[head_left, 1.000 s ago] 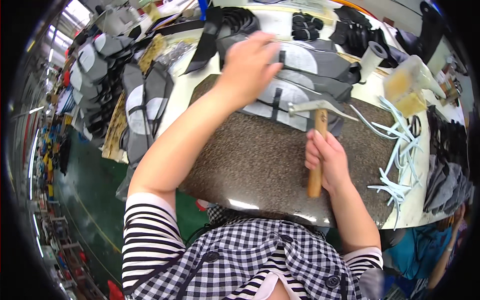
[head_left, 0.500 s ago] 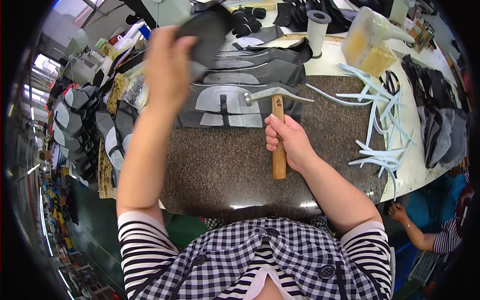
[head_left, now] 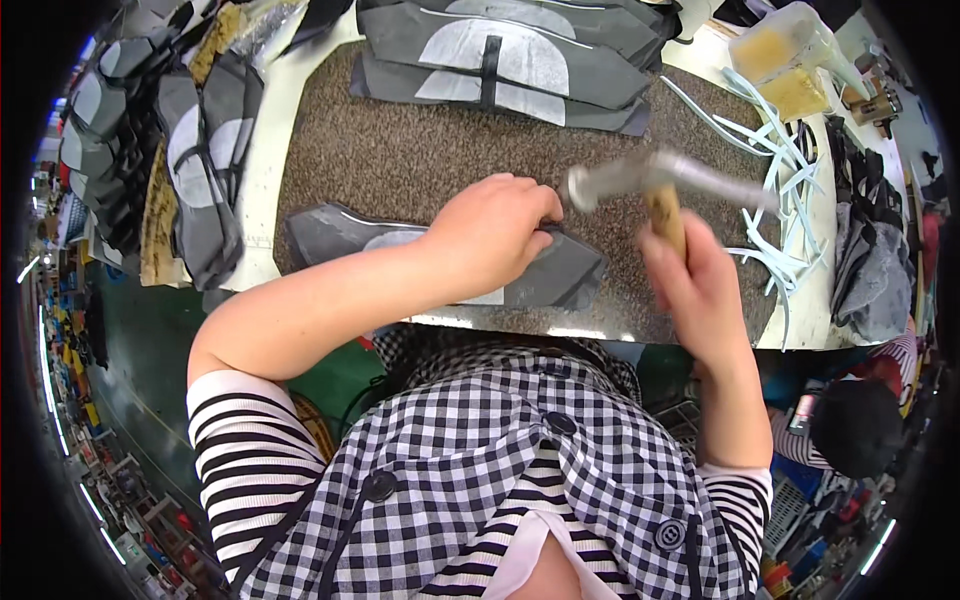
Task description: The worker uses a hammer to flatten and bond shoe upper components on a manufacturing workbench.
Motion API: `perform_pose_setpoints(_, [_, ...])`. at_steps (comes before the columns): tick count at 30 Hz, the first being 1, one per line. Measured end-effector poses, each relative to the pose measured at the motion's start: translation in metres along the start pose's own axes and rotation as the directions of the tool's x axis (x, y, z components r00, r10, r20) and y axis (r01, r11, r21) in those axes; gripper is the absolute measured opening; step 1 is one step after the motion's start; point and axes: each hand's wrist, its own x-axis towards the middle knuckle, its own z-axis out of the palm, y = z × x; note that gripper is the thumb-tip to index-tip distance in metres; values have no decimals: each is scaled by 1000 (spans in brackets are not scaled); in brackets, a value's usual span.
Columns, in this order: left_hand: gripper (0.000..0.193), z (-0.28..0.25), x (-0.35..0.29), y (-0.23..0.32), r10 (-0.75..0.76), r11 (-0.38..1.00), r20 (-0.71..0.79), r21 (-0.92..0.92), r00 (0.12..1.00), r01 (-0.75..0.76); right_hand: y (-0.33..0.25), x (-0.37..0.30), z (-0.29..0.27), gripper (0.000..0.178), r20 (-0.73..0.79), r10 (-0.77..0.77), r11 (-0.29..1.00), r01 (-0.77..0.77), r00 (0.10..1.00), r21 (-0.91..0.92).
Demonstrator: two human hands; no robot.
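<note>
A wooden-handled hammer (head_left: pixel 664 220) is gripped in my right hand (head_left: pixel 695 285), its metal head raised over the brown speckled work surface (head_left: pixel 380 150) and smeared by motion. To the left of the hammer head, my left hand (head_left: pixel 490 238) is closed at the upper edge of a flat dark grey piece (head_left: pixel 565 270) lying near the front edge. My thumb and fingertips are pinched together there, and my hand and forearm cover the middle of the piece. Beyond my hands, several similar grey pieces with pale half-round patches (head_left: pixel 495 55) lie overlapped.
Pale blue strips (head_left: pixel 790 235) lie tangled at the right, below a clear plastic bottle with yellowish contents (head_left: pixel 785 55). Dark pieces (head_left: pixel 870 270) hang at the right edge. More grey pieces (head_left: pixel 205 150) are stacked at the left. Another person (head_left: pixel 855 425) is low at the right.
My left hand has come down from the upper left, where it held a dark piece raised, to the front of the surface. The hammer has moved right. The view has tilted toward me.
</note>
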Motion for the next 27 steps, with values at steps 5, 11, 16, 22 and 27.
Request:
perform_pose_setpoints(5, [12,-8,13,-2,-99,989,176,-93,979,117,10,-33,11,22,119,-302,639,294,946,-711])
perform_pose_setpoints(11, [8,-16,36,-22,108,985,333,-165,937,-55,11,-34,22,22,13,-173,587,114,985,-802])
perform_pose_setpoints(16, [9,-10,30,-42,392,913,158,-189,906,-362,6,-30,21,22,24,-158,634,120,987,-764])
perform_pose_setpoints(22, [13,-14,25,-38,622,741,229,136,749,-657,-2,-17,15,21,23,-255,621,182,967,-762])
perform_pose_setpoints(27, [23,-8,12,-45,503,854,85,102,860,-510,4,-13,21,21,79,-207,564,185,975,-805])
